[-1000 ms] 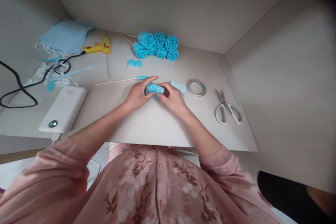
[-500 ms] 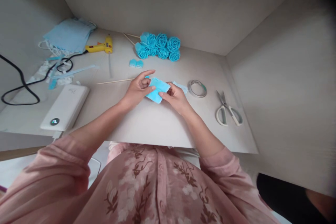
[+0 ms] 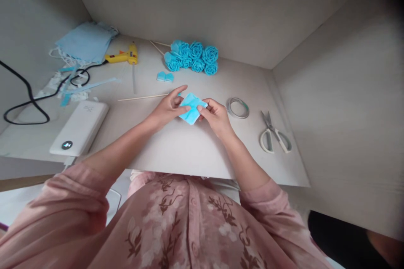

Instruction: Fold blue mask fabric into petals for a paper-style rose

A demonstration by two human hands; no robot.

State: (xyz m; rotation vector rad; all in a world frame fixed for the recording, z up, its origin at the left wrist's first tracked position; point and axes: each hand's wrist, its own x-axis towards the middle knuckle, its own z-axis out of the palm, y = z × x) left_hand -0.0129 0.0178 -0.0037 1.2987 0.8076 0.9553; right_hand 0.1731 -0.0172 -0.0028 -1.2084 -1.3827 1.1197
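Note:
A small bright blue square of mask-like fabric [image 3: 192, 114] is held over the middle of the desk, turned cornerwise. My left hand [image 3: 168, 109] pinches its left side between thumb and fingers, with the index finger stretched out above. On the other side, my right hand [image 3: 216, 114] grips the right corner, thumb on top and fingers curled behind. A thin wooden stick [image 3: 142, 97] lies on the desk and runs behind my left hand, which hides its right end. Beyond my hands lie small cut blue pieces [image 3: 165, 77].
Blue fabric roses [image 3: 195, 56] lie at the back. Face masks [image 3: 83, 42], a yellow glue gun [image 3: 123, 56], scraps [image 3: 75, 88] and a white power bank [image 3: 78, 128] are on the left. A tape roll [image 3: 237, 108] and scissors [image 3: 272, 132] lie right. Walls enclose the desk.
The blue square has turned slightly in my hands and now looks more like a diamond. A pale blue piece seen beside my right hand earlier is no longer visible there.

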